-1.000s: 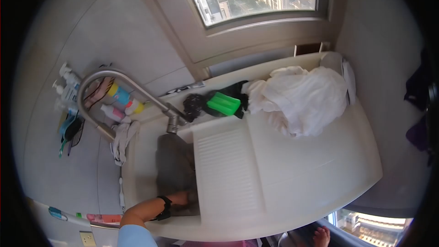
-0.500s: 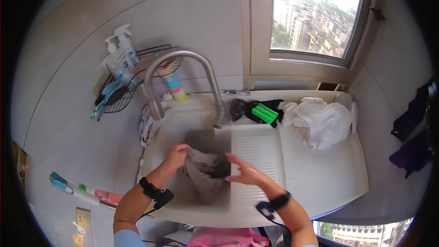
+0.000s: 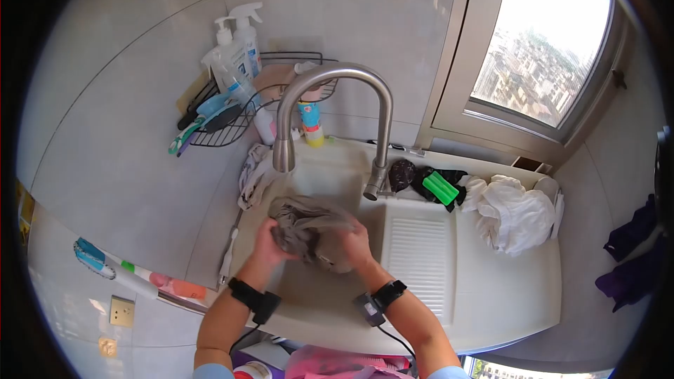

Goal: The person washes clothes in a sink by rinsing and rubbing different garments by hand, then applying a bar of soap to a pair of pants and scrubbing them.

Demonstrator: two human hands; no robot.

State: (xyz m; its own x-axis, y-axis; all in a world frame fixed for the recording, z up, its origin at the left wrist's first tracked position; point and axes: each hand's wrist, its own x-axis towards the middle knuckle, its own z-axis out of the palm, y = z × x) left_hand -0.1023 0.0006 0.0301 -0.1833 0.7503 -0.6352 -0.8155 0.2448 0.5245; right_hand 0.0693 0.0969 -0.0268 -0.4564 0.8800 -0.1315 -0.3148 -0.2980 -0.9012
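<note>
A pale sink unit (image 3: pixel 505 309) spans the corner beneath a bright window (image 3: pixel 554 49), its deep basin (image 3: pixel 298 288) on the left and ribbed washboard (image 3: pixel 419 267) beside it. Over the basin arches a brushed-metal faucet (image 3: pixel 385 112). On the tiled wall, a black wire rack (image 3: pixel 293 54) carries a white pump bottle (image 3: pixel 226 56), a spray bottle (image 3: pixel 248 38) and a dark-headed brush (image 3: pixel 223 118). A heap of white fabric (image 3: pixel 516 214) lies on the unit's far right corner.

Bunched between a person's two hands, a greyish-brown cloth (image 3: pixel 309 221) is at the basin's opening; whether its underside touches the basin cannot be told. The left hand (image 3: pixel 268 242) clasps the cloth's left side, fingers curled beneath the folds. The right hand (image 3: pixel 357 244), blurred, grips the opposite side, its fingertips partly hidden by fabric. Black bands (image 3: pixel 251 296) circle both wrists. Behind the washboard, a bright green bar (image 3: pixel 441 187) rests on crumpled black material (image 3: pixel 453 175).
</note>
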